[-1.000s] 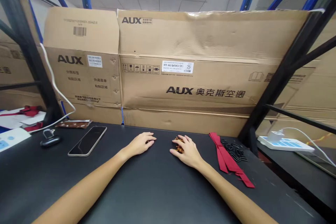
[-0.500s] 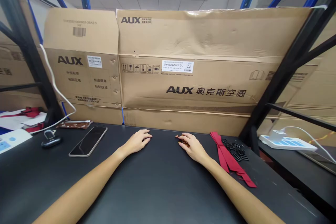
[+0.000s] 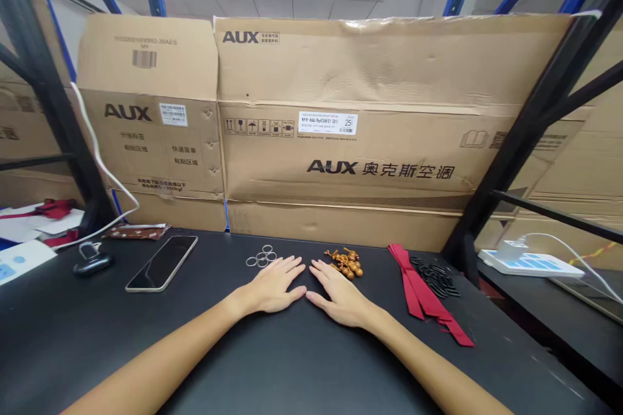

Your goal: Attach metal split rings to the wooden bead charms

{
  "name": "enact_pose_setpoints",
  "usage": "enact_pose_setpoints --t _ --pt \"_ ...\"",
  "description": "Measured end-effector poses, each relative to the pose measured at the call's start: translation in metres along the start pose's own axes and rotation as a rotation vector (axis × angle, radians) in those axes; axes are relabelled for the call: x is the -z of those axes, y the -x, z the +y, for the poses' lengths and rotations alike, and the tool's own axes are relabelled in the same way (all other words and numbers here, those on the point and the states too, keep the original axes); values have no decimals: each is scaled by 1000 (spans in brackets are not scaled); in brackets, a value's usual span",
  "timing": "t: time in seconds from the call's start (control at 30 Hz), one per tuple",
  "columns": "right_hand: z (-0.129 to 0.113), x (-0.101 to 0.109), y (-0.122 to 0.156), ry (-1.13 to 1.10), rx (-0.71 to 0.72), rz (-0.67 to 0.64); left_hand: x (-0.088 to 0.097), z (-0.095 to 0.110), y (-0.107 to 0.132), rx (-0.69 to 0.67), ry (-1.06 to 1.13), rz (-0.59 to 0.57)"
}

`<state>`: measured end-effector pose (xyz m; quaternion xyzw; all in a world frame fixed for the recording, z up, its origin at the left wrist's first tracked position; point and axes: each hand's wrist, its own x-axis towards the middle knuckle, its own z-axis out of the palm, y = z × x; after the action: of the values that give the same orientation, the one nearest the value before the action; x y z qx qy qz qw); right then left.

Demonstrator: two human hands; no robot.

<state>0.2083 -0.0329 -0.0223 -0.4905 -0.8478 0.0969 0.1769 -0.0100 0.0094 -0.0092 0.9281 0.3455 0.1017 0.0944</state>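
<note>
The left hand (image 3: 275,286) and right hand (image 3: 339,293) have drawn together, spread flat and gripping nothing. That uncovers silvery rings (image 3: 263,259) just beside the left and brown beads (image 3: 351,266), perhaps wooden, beside the right, on the table (image 3: 296,363).

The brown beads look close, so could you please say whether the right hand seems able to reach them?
Probably yes: the right hand lies palm down just beside the brown beads, and nothing visible stands between them.
</note>
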Motion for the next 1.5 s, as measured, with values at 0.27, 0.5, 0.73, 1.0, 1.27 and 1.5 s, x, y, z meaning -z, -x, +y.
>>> enact_pose_setpoints --t 0.27,0.5,0.73,1.0,1.27,1.5 --pt "2 12 0 33 -121 -110 -3 -13 -5 87 -19 21" --pt "3 11 1 30 -134 -102 -3 -15 -4 97 -27 32" --pt "11 10 -1 48 -143 -76 -3 -7 0 79 -26 11" --pt "16 11 -4 64 -157 -71 -4 0 2 35 -29 33" --pt "18 12 -4 83 -166 -74 -5 -2 2 42 -45 26" --pt "6 13 2 67 -122 -123 -5 -2 1 37 -22 41"
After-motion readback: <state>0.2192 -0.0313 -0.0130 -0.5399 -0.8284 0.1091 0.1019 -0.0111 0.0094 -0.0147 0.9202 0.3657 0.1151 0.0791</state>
